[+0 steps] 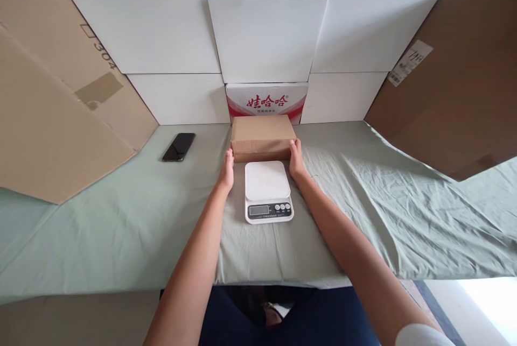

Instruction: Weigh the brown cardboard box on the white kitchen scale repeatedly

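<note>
A closed brown cardboard box [262, 129] sits behind the scale on the cloth, gripped from both sides. My left hand [228, 170] presses against its left side near the front corner, thumb up. On the opposite side, my right hand [296, 159] holds the right front corner, with the thumb on the front edge. Most of the fingers are hidden along the box's sides. Between my forearms lies a white digital kitchen scale [267, 190], its platform bare and its display blank.
A black smartphone [179, 147] lies to the left on the green cloth [121, 227]. Behind the box stand a red-and-white printed carton [266, 99] and white panels [266, 34]. Large cardboard sheets flank the table, on the left [52, 93] and right [452, 93].
</note>
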`<state>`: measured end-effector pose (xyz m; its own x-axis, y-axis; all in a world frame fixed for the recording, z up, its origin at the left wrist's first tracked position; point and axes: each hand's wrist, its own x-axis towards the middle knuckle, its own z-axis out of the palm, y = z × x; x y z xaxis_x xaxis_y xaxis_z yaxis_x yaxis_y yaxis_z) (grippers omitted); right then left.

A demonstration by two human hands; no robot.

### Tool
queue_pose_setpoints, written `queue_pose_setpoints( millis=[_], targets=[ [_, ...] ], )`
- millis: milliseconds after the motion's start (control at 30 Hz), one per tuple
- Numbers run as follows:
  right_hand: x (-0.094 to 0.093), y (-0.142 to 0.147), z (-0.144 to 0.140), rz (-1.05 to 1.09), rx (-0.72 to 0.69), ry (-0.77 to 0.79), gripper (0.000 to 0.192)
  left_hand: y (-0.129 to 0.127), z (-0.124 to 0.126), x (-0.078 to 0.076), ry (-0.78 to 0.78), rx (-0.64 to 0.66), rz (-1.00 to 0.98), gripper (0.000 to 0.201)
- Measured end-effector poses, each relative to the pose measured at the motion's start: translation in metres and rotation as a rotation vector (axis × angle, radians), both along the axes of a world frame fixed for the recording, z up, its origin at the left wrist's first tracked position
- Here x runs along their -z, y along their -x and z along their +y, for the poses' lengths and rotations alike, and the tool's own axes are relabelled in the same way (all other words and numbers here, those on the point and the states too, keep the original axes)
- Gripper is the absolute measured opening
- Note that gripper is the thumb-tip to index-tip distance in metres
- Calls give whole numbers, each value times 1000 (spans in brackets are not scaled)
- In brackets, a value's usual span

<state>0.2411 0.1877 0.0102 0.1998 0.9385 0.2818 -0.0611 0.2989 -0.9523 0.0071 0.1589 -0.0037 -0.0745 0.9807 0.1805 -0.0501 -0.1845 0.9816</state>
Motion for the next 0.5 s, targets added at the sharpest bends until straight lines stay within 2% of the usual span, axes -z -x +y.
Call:
queue_pose_setpoints(
  millis=[300, 400, 500],
  targets=[
    [8, 0, 11, 30, 28, -18, 48, -5, 1, -6, -13, 14, -7, 84],
    [11, -6, 16, 85, 98, -20, 51, -1, 2, -6, -6, -53, -35, 85],
    [14, -16, 23, 178, 203, 47, 56, 5, 3, -6, 5, -127, -73, 86]
  ],
)
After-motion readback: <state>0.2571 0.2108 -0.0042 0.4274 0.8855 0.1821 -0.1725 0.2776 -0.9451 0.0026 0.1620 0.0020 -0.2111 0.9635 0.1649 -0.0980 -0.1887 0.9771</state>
